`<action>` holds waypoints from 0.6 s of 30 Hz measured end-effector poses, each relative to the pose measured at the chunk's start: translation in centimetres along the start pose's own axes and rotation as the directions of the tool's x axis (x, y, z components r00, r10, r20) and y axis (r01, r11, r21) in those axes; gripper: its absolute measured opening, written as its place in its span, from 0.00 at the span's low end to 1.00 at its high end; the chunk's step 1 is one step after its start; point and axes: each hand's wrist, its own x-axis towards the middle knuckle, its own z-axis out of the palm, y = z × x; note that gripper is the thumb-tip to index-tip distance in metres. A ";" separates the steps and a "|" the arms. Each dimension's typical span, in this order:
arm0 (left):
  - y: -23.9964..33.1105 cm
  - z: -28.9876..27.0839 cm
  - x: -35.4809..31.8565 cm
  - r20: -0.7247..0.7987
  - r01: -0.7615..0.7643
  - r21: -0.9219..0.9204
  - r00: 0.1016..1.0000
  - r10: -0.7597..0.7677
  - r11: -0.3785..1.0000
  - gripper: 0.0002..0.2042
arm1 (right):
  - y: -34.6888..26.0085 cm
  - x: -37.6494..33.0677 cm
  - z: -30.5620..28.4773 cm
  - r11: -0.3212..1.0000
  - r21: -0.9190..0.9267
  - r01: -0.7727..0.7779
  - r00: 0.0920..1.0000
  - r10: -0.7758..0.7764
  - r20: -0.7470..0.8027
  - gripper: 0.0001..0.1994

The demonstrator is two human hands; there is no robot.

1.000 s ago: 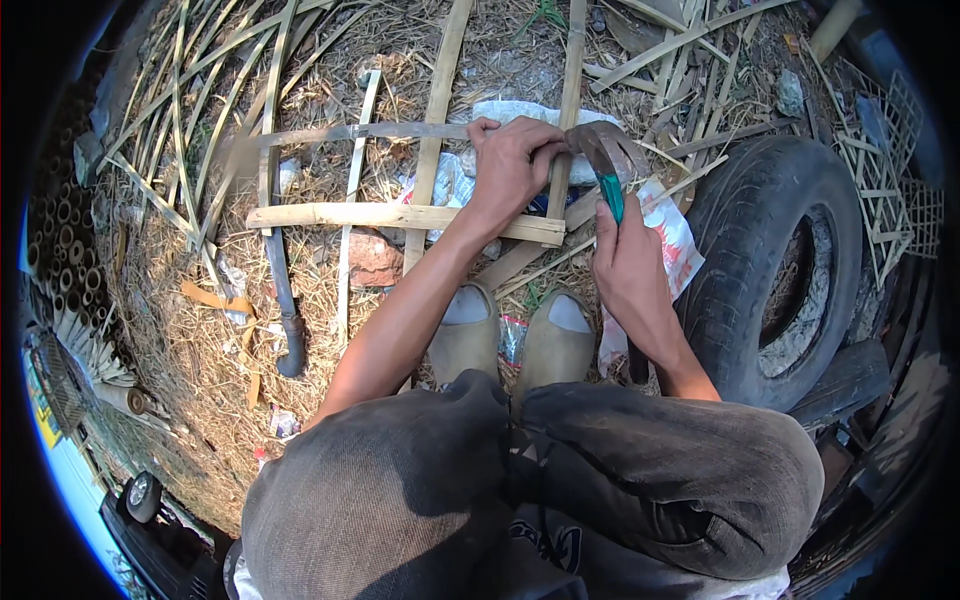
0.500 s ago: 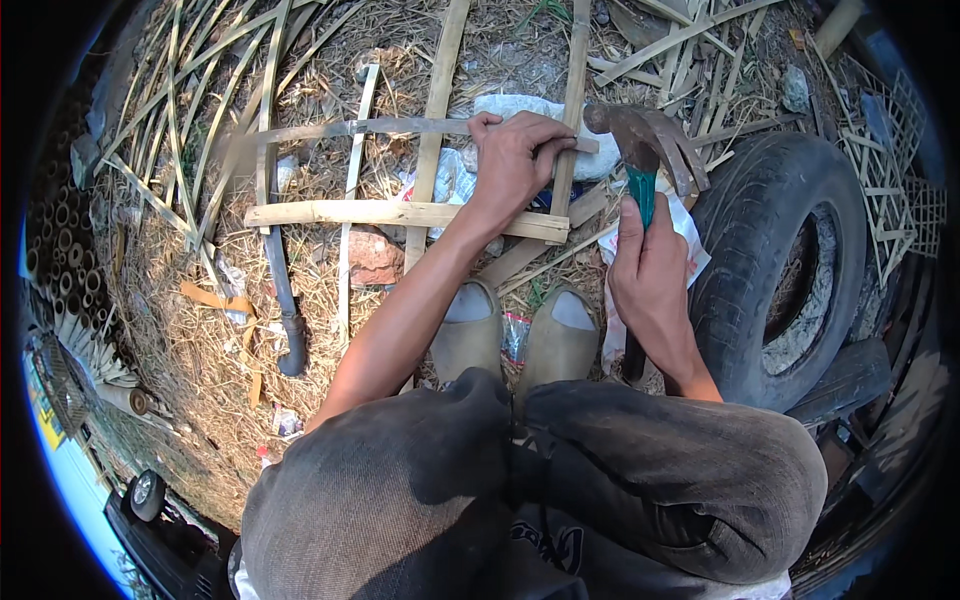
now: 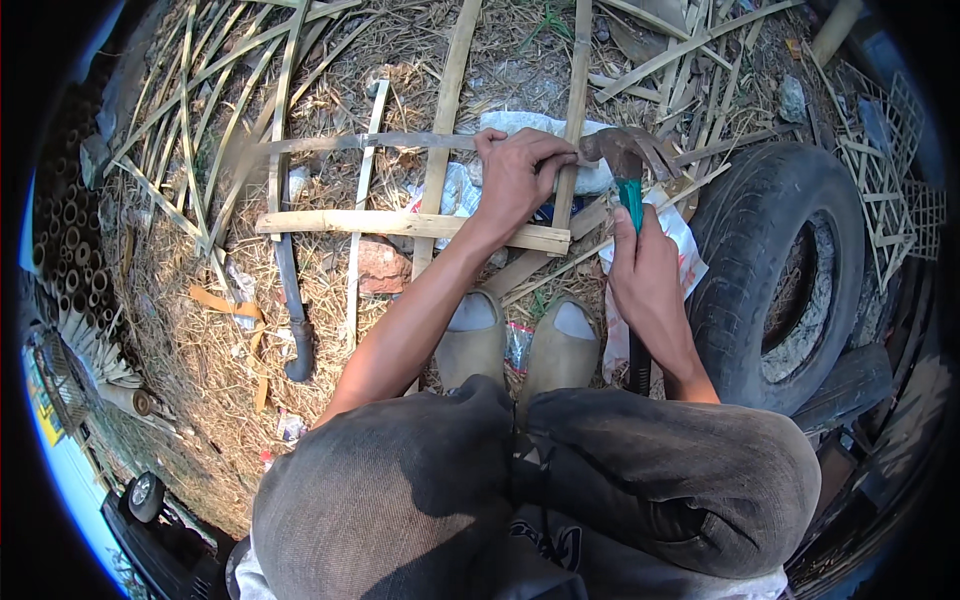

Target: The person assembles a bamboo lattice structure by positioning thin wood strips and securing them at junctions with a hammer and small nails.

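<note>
A lattice of bamboo slats (image 3: 400, 222) lies on the straw-covered ground in front of my feet. My left hand (image 3: 520, 178) presses down on it where a long upright slat (image 3: 574, 120) crosses a thin horizontal one; whether the fingers pinch a nail is too small to tell. My right hand (image 3: 645, 275) grips the green handle of a claw hammer (image 3: 625, 160). Its metal head sits just right of my left fingers, close above the crossing.
An old rubber tyre (image 3: 780, 270) lies at my right. A machete-like blade with a dark handle (image 3: 292, 300) rests on the straw at left. White plastic bags (image 3: 680, 235), loose bamboo strips and cut bamboo tubes (image 3: 65, 230) surround the lattice.
The hammer head has swung from lower right up and left toward my left fingers. My left hand has stayed on the slat crossing.
</note>
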 end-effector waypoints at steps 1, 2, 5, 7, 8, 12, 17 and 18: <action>0.2 -0.1 -0.3 0.005 0.007 -0.005 1.000 -0.007 1.000 0.03 | -0.7 -0.5 -0.6 0.998 0.053 -0.034 0.999 0.033 0.013 0.16; 0.0 -0.3 -0.2 0.019 0.007 0.009 1.000 -0.008 1.000 0.03 | -1.2 -0.4 -1.0 0.994 0.096 -0.059 0.998 0.059 0.008 0.16; 0.1 -0.2 -0.2 0.017 0.016 -0.003 1.000 -0.016 1.000 0.03 | -1.6 -0.6 -1.0 0.994 0.100 0.032 0.997 -0.025 -0.068 0.16; 0.2 0.0 -0.1 0.043 0.024 -0.002 0.999 -0.024 1.000 0.04 | 0.6 0.2 0.2 0.998 -0.012 0.055 0.996 -0.056 -0.069 0.16; 0.3 0.2 0.1 0.068 0.032 0.003 0.997 -0.032 0.999 0.04 | 1.2 0.3 0.3 0.999 -0.002 0.032 0.998 -0.032 -0.046 0.16; -0.5 -0.9 -1.0 0.076 0.017 0.073 0.997 -0.023 0.997 0.04 | 0.1 -0.1 -0.1 0.998 0.054 -0.032 0.999 0.032 -0.001 0.17; -0.3 0.0 -0.3 0.012 -0.055 0.022 0.998 0.055 0.998 0.06 | -0.4 -0.7 -0.5 0.998 0.054 0.036 0.997 -0.032 -0.068 0.18; 0.0 0.5 -0.2 0.009 -0.059 0.008 0.998 0.059 0.998 0.06 | 0.3 -0.8 -0.4 0.999 0.042 0.032 0.997 -0.028 -0.076 0.18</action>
